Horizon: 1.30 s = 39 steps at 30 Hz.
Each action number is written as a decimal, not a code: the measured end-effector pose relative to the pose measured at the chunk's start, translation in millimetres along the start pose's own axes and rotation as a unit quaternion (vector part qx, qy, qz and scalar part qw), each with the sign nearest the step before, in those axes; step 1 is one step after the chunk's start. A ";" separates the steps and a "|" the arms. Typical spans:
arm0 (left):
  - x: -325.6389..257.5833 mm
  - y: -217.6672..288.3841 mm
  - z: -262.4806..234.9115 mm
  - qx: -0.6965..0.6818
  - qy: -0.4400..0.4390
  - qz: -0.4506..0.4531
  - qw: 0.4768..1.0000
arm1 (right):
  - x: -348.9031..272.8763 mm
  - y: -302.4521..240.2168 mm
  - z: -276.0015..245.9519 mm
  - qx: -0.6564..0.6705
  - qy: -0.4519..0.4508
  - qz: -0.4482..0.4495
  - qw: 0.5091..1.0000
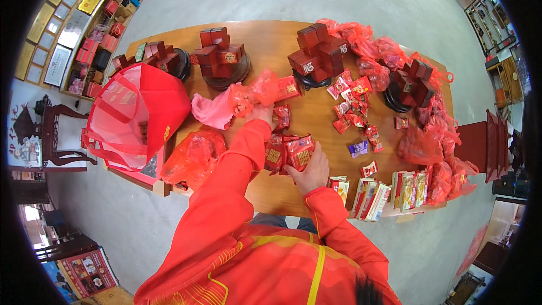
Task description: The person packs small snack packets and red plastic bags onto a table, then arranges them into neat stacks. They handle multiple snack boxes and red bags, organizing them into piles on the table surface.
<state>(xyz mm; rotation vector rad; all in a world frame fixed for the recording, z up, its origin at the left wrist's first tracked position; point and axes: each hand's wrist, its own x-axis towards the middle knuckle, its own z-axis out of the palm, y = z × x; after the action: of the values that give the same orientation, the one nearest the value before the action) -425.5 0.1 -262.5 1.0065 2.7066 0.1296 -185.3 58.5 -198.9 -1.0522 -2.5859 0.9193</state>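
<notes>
My right hand (312, 173) curls around the near side of a shiny red packet (299, 152) with gold print, thumb and fingers on its edges. A second red packet (275, 153) lies against it on the left. Farther off, my left hand (261, 114) reaches to the near edge of a translucent red plastic bag (255, 91) with small brownish pieces inside. Its fingers are mostly hidden by the bag. A pink cloth-like piece (210, 110) lies left of that bag, and a small red packet (282, 116) sits right of the left hand.
An open red gift bag (138, 114) stands on the table's left, beside a crumpled red plastic bag (195, 158). Dark red wooden interlocking-block ornaments (320, 56) line the far side. Wrapped sweets (355, 101), filled red bags (420, 146) and upright boxes (371, 199) occupy the right.
</notes>
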 end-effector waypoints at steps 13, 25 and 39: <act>-61.6 9.7 -60.2 -0.103 0.067 -0.026 0.992 | -0.3 4.0 7.7 0.054 -0.035 0.029 0.998; -139.0 -2.3 -7.2 -0.188 0.079 -0.048 0.978 | 0.9 4.7 -5.6 0.290 -0.026 0.102 0.951; -159.3 14.3 8.1 -0.329 0.065 -0.007 0.942 | -13.6 -14.8 -9.0 0.045 -0.109 0.028 0.993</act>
<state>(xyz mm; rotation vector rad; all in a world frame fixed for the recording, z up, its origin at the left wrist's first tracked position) -298.1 -93.1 -235.7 0.7802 2.4720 1.0485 -180.2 45.2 -182.1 -1.0575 -2.6679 1.2169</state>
